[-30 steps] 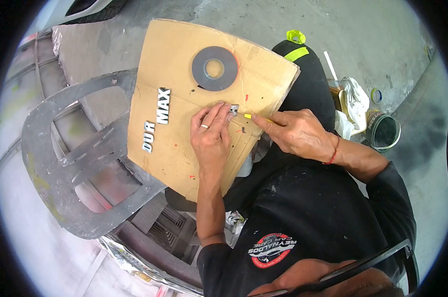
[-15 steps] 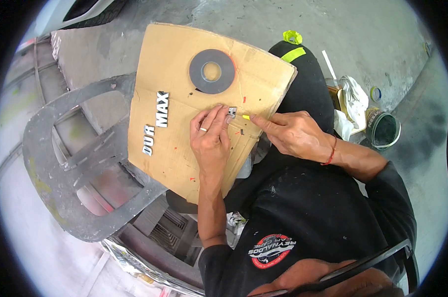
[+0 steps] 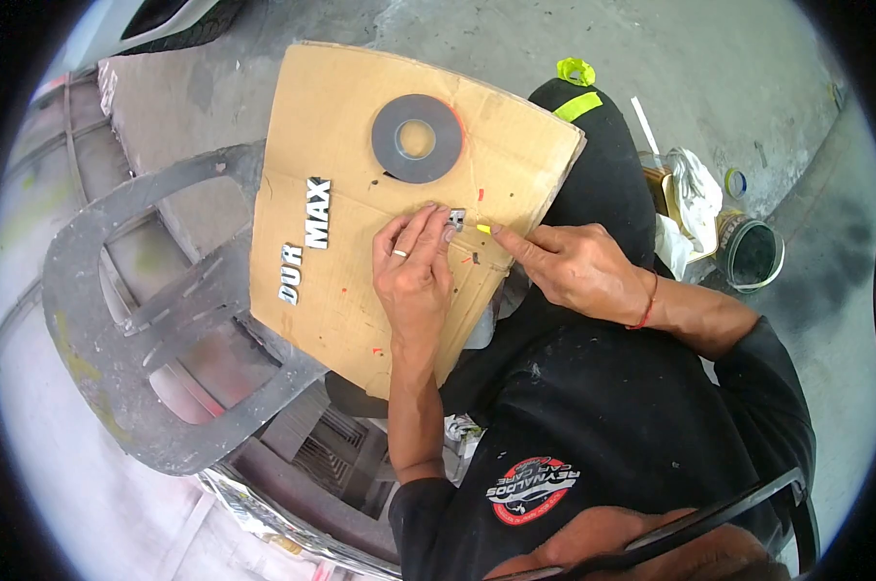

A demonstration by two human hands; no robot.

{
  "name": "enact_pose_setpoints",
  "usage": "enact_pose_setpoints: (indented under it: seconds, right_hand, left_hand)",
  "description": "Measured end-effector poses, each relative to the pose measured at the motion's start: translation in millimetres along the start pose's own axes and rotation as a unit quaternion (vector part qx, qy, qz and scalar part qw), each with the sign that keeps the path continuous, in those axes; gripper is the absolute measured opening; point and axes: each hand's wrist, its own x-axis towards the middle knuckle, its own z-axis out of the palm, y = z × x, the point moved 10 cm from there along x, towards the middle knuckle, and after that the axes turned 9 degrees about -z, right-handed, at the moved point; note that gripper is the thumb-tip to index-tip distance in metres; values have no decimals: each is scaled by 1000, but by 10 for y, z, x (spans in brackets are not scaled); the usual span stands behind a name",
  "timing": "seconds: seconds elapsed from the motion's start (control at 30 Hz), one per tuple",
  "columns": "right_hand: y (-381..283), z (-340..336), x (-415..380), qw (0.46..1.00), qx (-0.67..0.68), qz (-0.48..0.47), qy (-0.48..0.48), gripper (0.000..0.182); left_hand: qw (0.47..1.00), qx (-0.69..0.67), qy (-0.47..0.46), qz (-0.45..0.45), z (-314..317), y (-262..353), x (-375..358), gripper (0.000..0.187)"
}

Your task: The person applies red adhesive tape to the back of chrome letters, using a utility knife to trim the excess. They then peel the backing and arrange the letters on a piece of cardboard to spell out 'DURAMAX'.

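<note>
A sheet of cardboard (image 3: 361, 320) lies across my lap. On it, my left hand (image 3: 414, 257) pins a small silver letter emblem (image 3: 457, 219) with its fingertips, which partly cover it. My right hand (image 3: 573, 266) is closed in a pinch around a slim yellow-ended tool (image 3: 483, 229), pointed toward the emblem from the right; most of the tool is hidden in the fingers. Left of my hands stand the silver letters DUR (image 3: 290, 274) and MAX (image 3: 317, 213), with a gap between them. Above my hands lies a grey roll of tape (image 3: 388, 145) with a red edge.
Small red and black scraps (image 3: 481, 195) dot the cardboard. A grey plastic chair (image 3: 181, 436) stands at the left, near a vehicle's chrome bumper (image 3: 264, 518). On the floor to the right are a dark bucket (image 3: 751, 254) and a container with a white cloth (image 3: 694, 194).
Both hands keep almost the same place, with the yellow-ended tool still close to the emblem. The view and the cardboard have shifted very slightly.
</note>
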Motion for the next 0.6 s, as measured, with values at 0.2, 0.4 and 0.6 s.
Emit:
enact_pose_setpoints:
  seconds: [0.2, 0.4, 0.6]
  right_hand:
    - [-127, -39, 85, 999, -26, 1, -46, 58]
    - [-208, 20, 130, 994, -61, 10, -90, 66]
    - [-245, 51, 189, 986, -93, 20, -136, 67]
  left_hand:
    - [1000, 8, -4, 2, -4, 9, -16, 28]
    - [1000, 1, -12, 21, 7, -7, -30, 34]
    - [999, 5, -6, 32, 8, -4, -29, 34]
